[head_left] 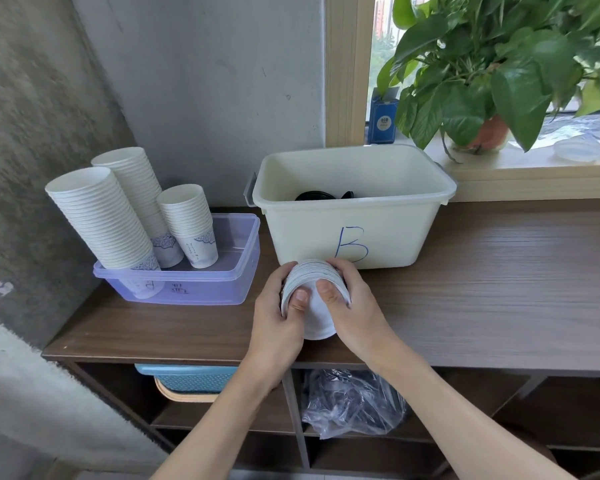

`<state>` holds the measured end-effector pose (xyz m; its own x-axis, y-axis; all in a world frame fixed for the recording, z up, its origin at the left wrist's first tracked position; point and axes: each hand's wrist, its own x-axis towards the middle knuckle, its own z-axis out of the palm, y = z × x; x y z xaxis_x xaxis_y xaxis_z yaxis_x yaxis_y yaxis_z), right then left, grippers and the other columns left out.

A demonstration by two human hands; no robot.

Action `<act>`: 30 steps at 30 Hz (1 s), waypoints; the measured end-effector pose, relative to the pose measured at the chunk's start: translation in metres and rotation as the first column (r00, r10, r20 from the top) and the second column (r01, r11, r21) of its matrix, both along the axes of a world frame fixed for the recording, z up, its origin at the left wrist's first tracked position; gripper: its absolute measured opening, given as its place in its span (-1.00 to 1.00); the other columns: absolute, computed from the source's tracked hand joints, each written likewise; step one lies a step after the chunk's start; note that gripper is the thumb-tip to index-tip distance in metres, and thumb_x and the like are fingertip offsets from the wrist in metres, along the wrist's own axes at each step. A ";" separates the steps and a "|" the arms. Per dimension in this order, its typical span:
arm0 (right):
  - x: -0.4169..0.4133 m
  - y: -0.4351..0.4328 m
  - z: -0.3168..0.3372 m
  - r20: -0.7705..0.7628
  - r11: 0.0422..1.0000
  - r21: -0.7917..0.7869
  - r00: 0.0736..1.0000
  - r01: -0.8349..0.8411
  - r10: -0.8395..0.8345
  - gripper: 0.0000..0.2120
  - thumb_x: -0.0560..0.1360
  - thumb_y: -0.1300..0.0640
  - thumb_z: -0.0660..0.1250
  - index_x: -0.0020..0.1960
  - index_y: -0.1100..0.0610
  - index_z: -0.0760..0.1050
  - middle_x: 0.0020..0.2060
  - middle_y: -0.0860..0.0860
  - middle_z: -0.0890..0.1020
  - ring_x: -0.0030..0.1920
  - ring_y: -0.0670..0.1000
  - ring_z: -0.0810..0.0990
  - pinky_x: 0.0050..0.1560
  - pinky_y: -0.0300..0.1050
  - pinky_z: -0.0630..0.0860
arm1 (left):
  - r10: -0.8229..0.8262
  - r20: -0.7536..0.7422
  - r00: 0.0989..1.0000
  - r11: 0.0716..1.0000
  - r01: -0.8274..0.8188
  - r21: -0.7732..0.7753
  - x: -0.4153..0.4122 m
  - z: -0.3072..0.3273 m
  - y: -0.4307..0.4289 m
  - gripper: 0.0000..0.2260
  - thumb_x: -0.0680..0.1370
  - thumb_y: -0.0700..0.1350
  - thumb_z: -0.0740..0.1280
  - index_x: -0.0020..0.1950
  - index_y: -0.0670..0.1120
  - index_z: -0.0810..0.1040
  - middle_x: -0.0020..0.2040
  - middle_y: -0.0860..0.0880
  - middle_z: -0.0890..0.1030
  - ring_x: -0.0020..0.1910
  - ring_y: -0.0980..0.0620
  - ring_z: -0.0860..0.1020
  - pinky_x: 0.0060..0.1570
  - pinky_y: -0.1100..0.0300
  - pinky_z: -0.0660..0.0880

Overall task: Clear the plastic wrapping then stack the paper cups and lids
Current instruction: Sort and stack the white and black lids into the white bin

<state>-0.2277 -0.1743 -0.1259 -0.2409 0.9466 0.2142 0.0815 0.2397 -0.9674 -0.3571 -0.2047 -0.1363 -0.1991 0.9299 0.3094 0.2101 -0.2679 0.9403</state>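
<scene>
Closest in, both bare forearms reach over the front edge of the wooden counter (499, 271), and the left hand (278, 317) and right hand (357, 306) are wrapped round a short nested stack of paper cups (312, 280). The stack is held on its side just above the counter, its white bottom turned toward the person. The fingers of each hand curl round its far sides, and both thumbs (300, 299) press on the near end, so the stack sits squarely between the two palms. From here I'd judge the stack very light and fairly stiff when nested, though thin paper walls will dent under a hard squeeze and smooth cups can slide apart. Holding it across the rolled rims and the base, as now, looks the safest grip. It is just in front of the white bin marked B (326, 230), which holds black lids (314, 195). To the left, three taller cup stacks (101, 216) lean in a purple plastic tray (222, 285). Crumpled clear plastic wrapping (354, 403) lies on the shelf below, well apart from the hands.
</scene>
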 end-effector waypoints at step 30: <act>-0.001 -0.006 0.002 -0.022 0.997 -0.050 0.998 -0.060 0.058 -0.66 0.51 0.04 0.29 0.27 -0.08 0.38 0.15 -0.09 0.59 0.17 -0.13 0.56 0.18 -0.28 0.47 | -0.037 0.156 0.987 0.994 0.052 -0.095 -0.007 0.005 -0.001 -0.47 0.46 0.17 0.36 0.32 -0.10 0.49 0.16 -0.05 0.66 0.16 0.00 0.62 0.16 0.13 0.54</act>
